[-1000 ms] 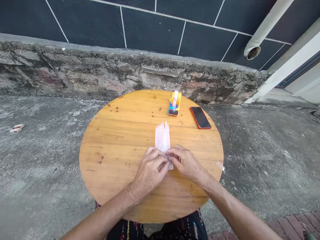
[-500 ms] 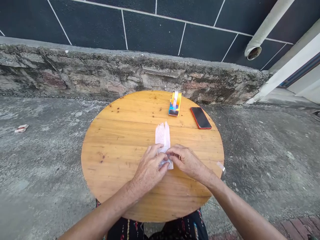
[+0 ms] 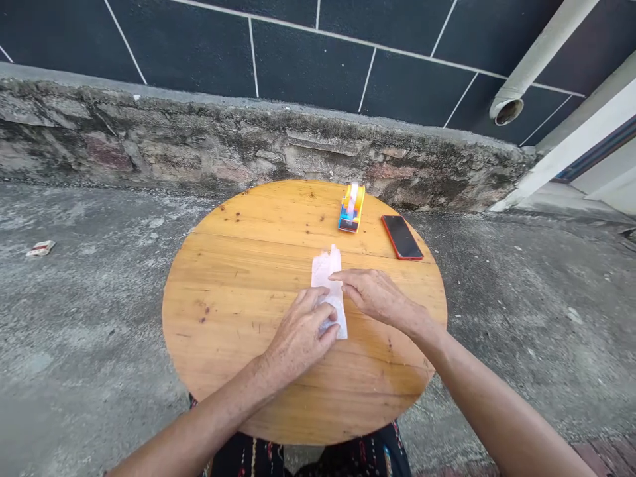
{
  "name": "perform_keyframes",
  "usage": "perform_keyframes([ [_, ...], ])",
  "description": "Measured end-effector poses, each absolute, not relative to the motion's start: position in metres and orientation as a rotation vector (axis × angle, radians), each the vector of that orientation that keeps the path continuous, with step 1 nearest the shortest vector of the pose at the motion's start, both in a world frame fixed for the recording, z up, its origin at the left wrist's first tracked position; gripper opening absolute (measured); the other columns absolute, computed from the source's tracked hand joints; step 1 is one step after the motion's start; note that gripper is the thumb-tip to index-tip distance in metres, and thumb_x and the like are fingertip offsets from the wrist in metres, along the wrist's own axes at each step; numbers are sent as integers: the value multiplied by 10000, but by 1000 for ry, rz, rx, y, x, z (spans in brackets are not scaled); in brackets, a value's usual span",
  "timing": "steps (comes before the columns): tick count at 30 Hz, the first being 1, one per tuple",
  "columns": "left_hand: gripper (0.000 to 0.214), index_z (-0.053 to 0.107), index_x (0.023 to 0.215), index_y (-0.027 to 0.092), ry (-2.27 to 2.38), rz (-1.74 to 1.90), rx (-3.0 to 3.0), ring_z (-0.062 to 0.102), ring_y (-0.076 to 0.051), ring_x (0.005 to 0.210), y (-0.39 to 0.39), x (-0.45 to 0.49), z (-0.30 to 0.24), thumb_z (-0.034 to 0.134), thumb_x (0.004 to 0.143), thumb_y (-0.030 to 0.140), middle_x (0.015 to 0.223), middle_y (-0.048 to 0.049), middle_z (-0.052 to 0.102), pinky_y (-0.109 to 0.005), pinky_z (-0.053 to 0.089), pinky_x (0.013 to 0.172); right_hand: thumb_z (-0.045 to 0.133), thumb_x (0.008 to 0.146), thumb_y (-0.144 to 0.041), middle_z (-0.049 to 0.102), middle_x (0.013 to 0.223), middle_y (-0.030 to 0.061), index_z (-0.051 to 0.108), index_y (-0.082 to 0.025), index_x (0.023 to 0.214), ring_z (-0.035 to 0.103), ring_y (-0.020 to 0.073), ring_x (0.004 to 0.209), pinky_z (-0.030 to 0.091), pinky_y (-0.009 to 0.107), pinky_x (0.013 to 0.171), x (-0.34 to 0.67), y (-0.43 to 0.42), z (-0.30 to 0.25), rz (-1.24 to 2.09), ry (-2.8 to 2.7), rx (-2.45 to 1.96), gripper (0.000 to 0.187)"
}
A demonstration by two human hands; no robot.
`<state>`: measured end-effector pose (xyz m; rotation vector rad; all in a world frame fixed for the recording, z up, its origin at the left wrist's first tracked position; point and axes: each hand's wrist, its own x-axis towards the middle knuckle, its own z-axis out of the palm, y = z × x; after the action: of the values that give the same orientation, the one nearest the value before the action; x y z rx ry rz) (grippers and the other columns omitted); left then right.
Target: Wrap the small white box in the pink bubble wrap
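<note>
A narrow, flattened piece of pinkish-white translucent wrap (image 3: 322,269) lies lengthwise on the round wooden table (image 3: 233,285). Its far end is uneven, and what it may contain I cannot make out. My left hand (image 3: 304,324) rests over the near half, fingers curved and thumb at the near edge, holding it against the tabletop. My right hand (image 3: 370,291) is at the wrap's right side, with the index finger stretched out over its middle and the thumb apart below; nothing shows in its grasp.
Toward the back of the table stands a yellow and blue tape dispenser (image 3: 350,211). A red-edged phone (image 3: 402,237) lies to its right. Beyond the table are a rough stone ledge (image 3: 223,149) and a pipe (image 3: 521,73). A small packet (image 3: 40,248) lies on the ground at left.
My right hand has moved up along the wrap's right side and its index finger has straightened. My left hand stays on the wrap. A tape strip at the table's right edge is now hidden.
</note>
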<state>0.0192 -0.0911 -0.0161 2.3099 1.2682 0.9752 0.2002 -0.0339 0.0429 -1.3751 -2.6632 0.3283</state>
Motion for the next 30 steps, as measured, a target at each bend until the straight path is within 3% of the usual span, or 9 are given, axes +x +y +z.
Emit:
perform_keyframes([
  [4, 83, 629, 810, 166, 1262, 962, 2291, 547, -269, 1083, -91, 19, -16, 600, 770, 99, 1190, -119, 553, -411, 493, 903, 434, 923, -160, 738, 959, 47, 477, -257, 1374, 661, 183, 796, 439, 269, 667, 194, -34, 45, 195, -2756, -1455, 463],
  [8, 81, 628, 810, 166, 1266, 968, 2283, 535, -277, 1104, -91, 20, -17, 600, 771, 101, 1197, -122, 545, -423, 492, 912, 431, 911, -108, 720, 988, 61, 619, -215, 1181, 656, 183, 820, 424, 273, 694, 190, -32, 43, 108, -2777, -1425, 346],
  [12, 78, 630, 812, 169, 1263, 971, 2286, 526, -284, 1126, -90, 21, -18, 601, 775, 106, 1209, -123, 535, -431, 488, 924, 449, 911, -95, 702, 1001, 69, 663, -196, 1071, 651, 190, 875, 423, 291, 760, 186, -27, 40, 89, -2803, -1390, 285],
  [25, 87, 634, 830, 171, 1248, 990, 2297, 524, -277, 1126, -91, 20, -20, 597, 779, 112, 1199, -124, 540, -423, 488, 933, 473, 934, -151, 692, 971, 54, 696, -203, 997, 620, 170, 905, 388, 271, 758, 181, -13, 29, 251, -2838, -1262, 238],
  [30, 75, 628, 808, 176, 1280, 995, 2323, 539, -260, 1060, -92, 20, -17, 595, 776, 117, 1173, -110, 539, -395, 507, 870, 475, 921, -140, 696, 980, 44, 703, -226, 997, 624, 169, 900, 391, 263, 735, 179, -8, 22, 312, -2846, -1200, 256],
])
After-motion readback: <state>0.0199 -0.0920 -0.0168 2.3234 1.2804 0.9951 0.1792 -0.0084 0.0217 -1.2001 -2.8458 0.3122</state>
